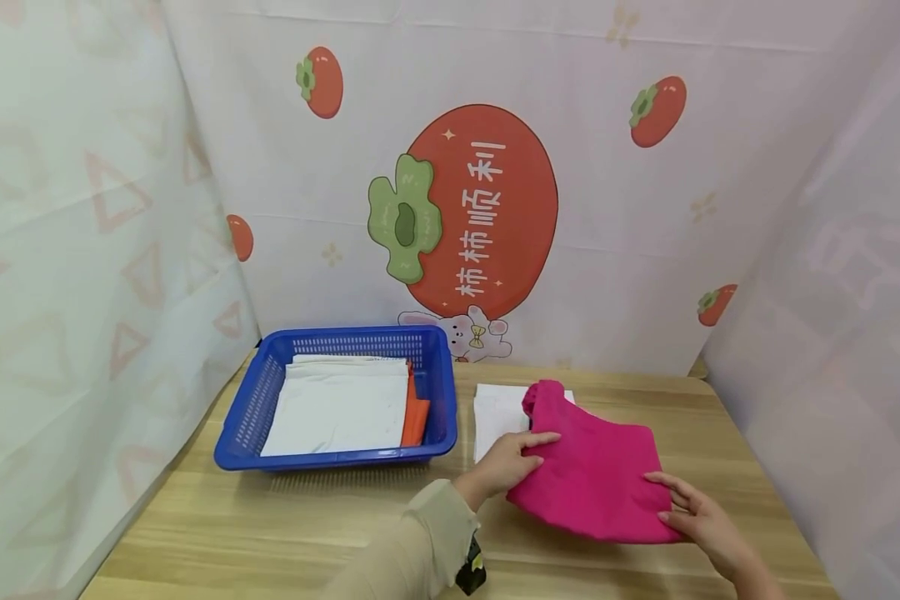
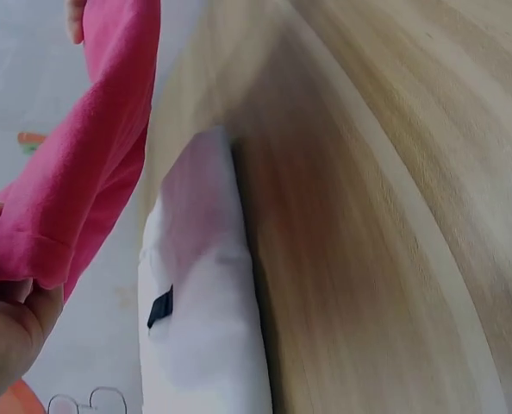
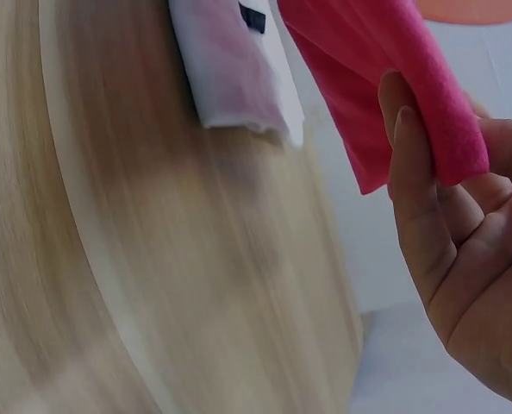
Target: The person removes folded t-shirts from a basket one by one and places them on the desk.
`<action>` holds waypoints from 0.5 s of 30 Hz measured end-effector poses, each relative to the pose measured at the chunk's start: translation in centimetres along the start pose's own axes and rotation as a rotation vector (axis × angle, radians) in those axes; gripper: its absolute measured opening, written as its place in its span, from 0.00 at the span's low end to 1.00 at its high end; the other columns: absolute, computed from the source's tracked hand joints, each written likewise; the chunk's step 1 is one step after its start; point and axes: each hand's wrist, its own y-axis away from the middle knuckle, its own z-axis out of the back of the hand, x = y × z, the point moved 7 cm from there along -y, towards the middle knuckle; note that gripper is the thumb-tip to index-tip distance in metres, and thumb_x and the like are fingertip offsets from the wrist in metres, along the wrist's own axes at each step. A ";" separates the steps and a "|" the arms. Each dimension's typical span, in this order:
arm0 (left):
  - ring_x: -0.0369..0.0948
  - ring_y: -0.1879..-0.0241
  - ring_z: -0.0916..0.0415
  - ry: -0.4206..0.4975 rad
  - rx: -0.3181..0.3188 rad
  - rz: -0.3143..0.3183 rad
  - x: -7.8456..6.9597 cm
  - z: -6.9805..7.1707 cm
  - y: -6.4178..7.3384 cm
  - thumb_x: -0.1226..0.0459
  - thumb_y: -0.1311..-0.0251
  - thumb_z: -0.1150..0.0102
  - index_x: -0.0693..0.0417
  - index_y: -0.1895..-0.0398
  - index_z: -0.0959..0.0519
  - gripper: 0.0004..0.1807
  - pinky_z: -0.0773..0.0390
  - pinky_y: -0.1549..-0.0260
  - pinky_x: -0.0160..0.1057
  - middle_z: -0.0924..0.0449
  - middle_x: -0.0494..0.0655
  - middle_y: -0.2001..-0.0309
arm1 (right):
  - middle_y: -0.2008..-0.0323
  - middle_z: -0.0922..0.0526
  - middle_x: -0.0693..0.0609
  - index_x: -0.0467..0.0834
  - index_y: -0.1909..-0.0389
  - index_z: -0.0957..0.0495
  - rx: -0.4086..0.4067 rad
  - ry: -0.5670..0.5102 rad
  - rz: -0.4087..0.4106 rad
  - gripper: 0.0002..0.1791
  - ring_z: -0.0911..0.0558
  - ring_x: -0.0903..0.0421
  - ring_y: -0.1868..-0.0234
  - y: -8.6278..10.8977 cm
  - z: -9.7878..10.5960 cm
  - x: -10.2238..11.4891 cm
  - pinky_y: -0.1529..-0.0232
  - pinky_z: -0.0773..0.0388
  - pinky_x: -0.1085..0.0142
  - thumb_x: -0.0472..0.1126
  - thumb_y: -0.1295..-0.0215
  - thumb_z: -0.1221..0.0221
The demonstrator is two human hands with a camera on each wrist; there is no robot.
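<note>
A bright pink folded garment is held up over the table between both hands. My left hand pinches its left edge, thumb and fingers on either side of the fabric. At the lower right corner, my right hand grips the pink cloth between thumb and fingers, which the right wrist view shows closely. A bunched, textured bit sticks out at the garment's upper left. Below and behind it lies a folded white garment, partly hidden in the head view. The left wrist view shows a small black tag on that white stack.
To the left stands a blue plastic basket holding folded white cloth and an orange cloth along its right side. The wooden table meets a printed fabric backdrop behind, with fabric walls on both sides.
</note>
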 end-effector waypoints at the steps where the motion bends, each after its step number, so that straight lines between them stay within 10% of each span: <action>1: 0.38 0.57 0.33 0.002 0.002 0.005 -0.1 -0.4 -0.2 0.72 0.47 0.49 0.38 0.53 0.24 0.21 0.28 0.71 0.33 0.32 0.46 0.47 | 0.56 0.29 0.69 0.61 0.47 0.34 0.007 -0.016 0.007 0.26 0.23 0.57 0.62 0.2 0.2 -0.1 0.65 0.26 0.63 0.29 0.40 0.53; 15: 0.33 0.67 0.32 -0.038 -0.058 0.016 -1.5 -4.4 -3.7 0.74 0.50 0.49 0.39 0.58 0.21 0.21 0.31 0.78 0.30 0.29 0.41 0.53 | 0.54 0.28 0.69 0.64 0.48 0.34 0.073 -0.134 -0.011 0.27 0.27 0.65 0.57 2.9 3.9 -1.4 0.61 0.28 0.68 0.28 0.38 0.58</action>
